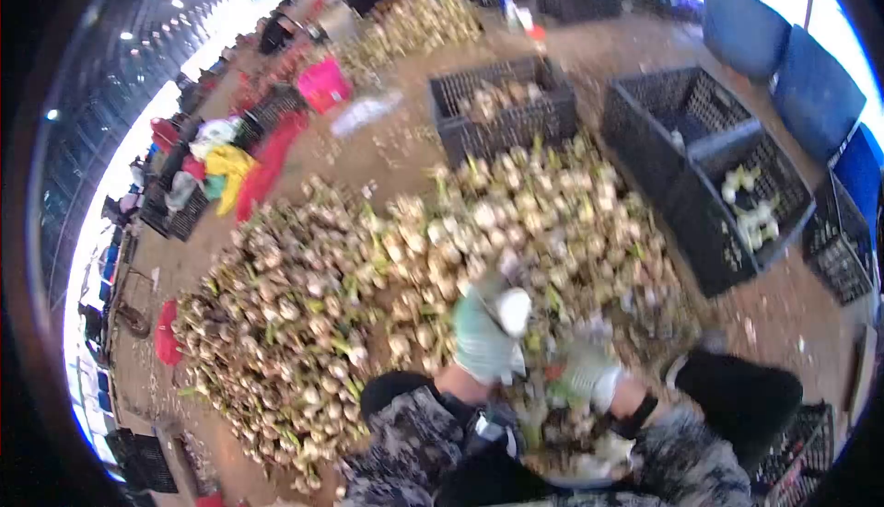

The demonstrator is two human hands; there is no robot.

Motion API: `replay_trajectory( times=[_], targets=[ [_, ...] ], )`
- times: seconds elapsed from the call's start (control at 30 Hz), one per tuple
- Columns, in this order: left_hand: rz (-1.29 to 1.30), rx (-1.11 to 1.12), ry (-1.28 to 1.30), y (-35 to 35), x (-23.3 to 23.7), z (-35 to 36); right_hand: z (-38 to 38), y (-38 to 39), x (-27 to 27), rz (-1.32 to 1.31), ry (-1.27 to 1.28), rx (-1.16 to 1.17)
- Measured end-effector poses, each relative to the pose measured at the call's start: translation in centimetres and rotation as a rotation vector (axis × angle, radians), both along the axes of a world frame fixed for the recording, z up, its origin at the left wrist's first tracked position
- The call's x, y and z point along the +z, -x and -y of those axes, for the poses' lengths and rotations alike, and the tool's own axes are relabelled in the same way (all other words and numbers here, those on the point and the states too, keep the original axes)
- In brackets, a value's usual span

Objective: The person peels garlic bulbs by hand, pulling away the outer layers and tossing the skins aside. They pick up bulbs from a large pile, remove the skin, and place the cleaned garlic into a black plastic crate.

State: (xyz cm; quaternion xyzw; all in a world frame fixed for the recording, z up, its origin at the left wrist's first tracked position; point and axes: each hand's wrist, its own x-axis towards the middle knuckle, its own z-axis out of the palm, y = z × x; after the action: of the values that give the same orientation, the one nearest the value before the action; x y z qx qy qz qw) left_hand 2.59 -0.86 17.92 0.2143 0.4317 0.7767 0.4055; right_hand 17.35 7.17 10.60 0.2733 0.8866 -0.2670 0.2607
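My left hand (pixel 482 334), in a pale green and white glove, is closed around a white garlic bulb (pixel 513 311) in front of my lap. Beside it on the right, lower down, is my gloved right hand (pixel 589 374). Motion smears its fingers, and I cannot make out whether they hold anything; a small reddish spot shows near their tips. A broad heap of garlic bulbs (pixel 313 309), some with green stems, spreads ahead of both hands and to the left. Trimmings and loose bits (pixel 571 429) lie between my legs.
A black crate (pixel 502 134) with some garlic stands behind the heap. Two joined black crates (pixel 704 217) stand on the right, the nearer holding pale pieces. Coloured cloths (pixel 230 171), a pink container (pixel 323 84) and another garlic pile (pixel 419 23) are farther back.
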Motion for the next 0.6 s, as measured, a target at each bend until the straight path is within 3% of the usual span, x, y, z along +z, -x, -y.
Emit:
replay_trajectory(
  times=[0.03,0.07,0.1,0.17,0.2,0.23,0.3,0.33,0.37,0.43,0.5,0.6],
  targets=[
    [0.288,-0.028,-0.008,0.6,0.7,-0.5,-1.5,-0.9,0.6,-0.087,0.157,-0.180],
    [0.367,0.010,0.001,0.3,0.6,-1.0,-2.7,-1.8,1.2,-0.194,0.195,-0.252],
    [0.436,0.051,-0.002,0.1,0.4,-1.4,-3.6,-2.5,1.9,-0.311,0.217,-0.321],
    [0.422,0.069,0.068,-0.5,-0.1,-1.9,-3.5,-2.2,5.0,-0.922,0.334,-0.430],
    [0.430,0.057,0.119,-0.9,-0.2,-2.3,-3.3,-1.7,5.9,-1.030,0.461,-0.452],
    [0.294,0.013,0.095,-1.2,-1.7,-2.7,-2.9,-1.0,6.6,-1.136,0.590,-0.477],
    [-0.429,0.075,0.105,-2.6,-4.3,-3.1,-1.2,0.2,8.9,-1.013,0.549,-0.384],
    [0.217,-0.176,0.347,-2.6,-0.6,-2.1,-1.1,0.8,7.8,-0.956,0.294,-0.276],
    [0.189,-0.085,0.181,-2.4,-1.3,-3.3,-1.2,0.5,7.7,-0.880,0.987,-0.630],
    [-0.066,0.194,0.197,-0.4,-0.5,-3.8,-4.5,-0.3,5.1,-0.895,0.815,-0.734],
    [0.136,0.341,0.059,1.0,1.0,-2.6,-9.2,-2.4,6.0,-1.419,1.373,-0.892],
    [0.274,0.434,0.008,2.2,1.7,-1.1,-13.4,-3.3,2.9,-1.464,1.295,-1.027]
  ],
)
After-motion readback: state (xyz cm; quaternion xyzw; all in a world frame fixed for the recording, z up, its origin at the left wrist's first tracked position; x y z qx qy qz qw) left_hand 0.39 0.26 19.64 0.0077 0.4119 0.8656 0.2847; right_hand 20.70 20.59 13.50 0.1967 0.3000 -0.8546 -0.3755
